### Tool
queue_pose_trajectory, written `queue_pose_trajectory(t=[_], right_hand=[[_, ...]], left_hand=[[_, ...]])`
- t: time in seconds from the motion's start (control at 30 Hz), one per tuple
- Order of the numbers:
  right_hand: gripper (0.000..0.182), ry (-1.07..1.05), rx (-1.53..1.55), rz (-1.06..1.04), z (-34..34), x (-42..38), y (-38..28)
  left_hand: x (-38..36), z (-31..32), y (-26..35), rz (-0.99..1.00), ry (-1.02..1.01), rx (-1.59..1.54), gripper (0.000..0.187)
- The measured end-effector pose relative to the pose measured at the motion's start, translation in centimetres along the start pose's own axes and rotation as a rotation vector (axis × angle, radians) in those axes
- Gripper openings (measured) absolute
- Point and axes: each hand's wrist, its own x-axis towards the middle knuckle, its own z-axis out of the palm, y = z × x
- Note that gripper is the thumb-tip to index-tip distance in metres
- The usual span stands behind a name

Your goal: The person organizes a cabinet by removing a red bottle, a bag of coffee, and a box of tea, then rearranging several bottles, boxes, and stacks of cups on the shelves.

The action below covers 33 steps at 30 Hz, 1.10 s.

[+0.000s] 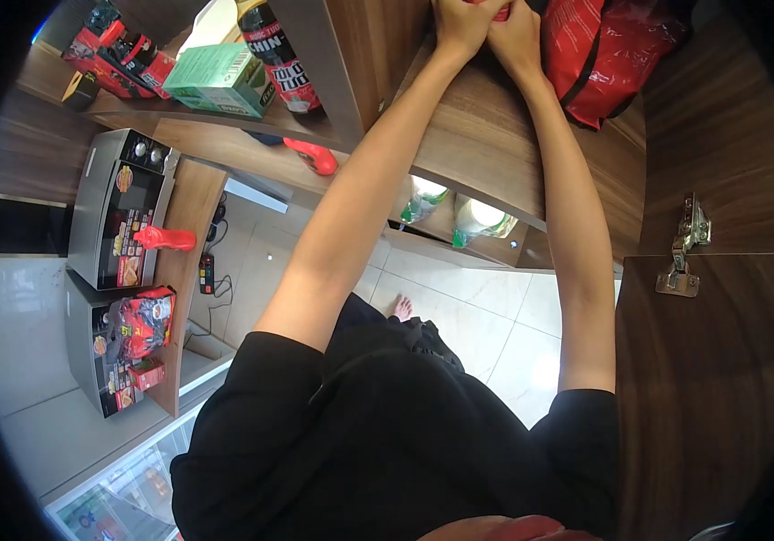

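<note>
Both my arms stretch forward over a wooden cabinet shelf [486,126]. At the top edge of the view, my left hand [462,25] and my right hand [515,38] meet, their fingers closed around a small red object [502,11]. Only a sliver of that object shows between the hands, so its kind is hidden. Just right of my right hand lies a shiny red and black bag [599,59] on the same shelf. To the left, beyond the upright divider, are a dark sauce bottle with a red label [286,68] and a green box [222,79].
An open cabinet door hinge [686,248] sticks out at right. Below the shelf sit clear-and-green packages [482,219] and a red bottle [313,157]. Two microwaves [121,212] stand at left, with another red bottle [166,238] and a red bag [148,323] by them.
</note>
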Motion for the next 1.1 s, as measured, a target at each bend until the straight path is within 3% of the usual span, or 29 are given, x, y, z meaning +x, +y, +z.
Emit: queue_pose_trajectory(t=[1.1], right_hand=[[0.026, 0.024, 0.047, -0.043, 0.28, 0.06, 0.35]], left_hand=[[-0.05, 0.06, -0.02, -0.009, 0.021, 0.009, 0.041]])
